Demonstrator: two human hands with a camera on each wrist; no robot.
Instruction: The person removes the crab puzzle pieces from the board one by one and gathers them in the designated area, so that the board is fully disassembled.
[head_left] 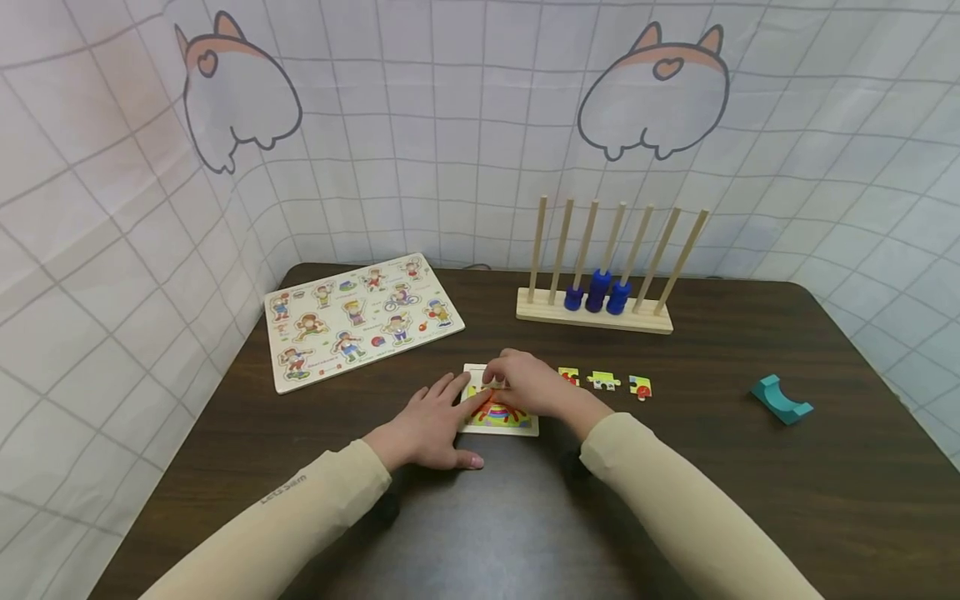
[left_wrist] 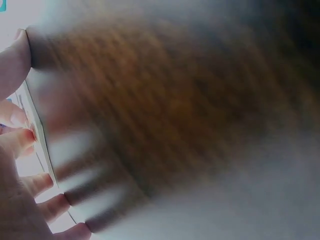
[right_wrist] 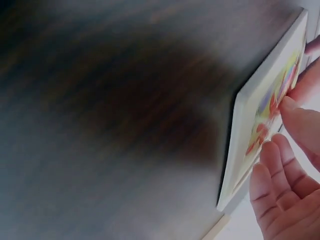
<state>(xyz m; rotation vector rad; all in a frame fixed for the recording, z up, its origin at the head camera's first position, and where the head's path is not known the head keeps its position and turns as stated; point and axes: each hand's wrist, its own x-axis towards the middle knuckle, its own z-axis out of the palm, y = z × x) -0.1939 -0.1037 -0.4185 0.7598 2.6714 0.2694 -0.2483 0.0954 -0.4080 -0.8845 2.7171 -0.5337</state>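
Note:
A small jigsaw board with a pale frame and a bright picture lies on the table in front of me. My left hand rests at its left side, fingers spread and the index finger reaching onto the picture; in the left wrist view its fingertips show near the board's edge. Over the board's upper right, my right hand touches the picture with its thumb, the other visible fingers loosely bent. Whether a piece lies beneath the fingertips is hidden. Right of this hand lie puzzle pieces: one red and yellow, two more yellow.
At the back left lies a large picture board of cartoon children. A wooden rack with upright pegs and several blue beads stands behind the pieces. A teal curved block lies at the right. White grid-patterned cloth surrounds the table.

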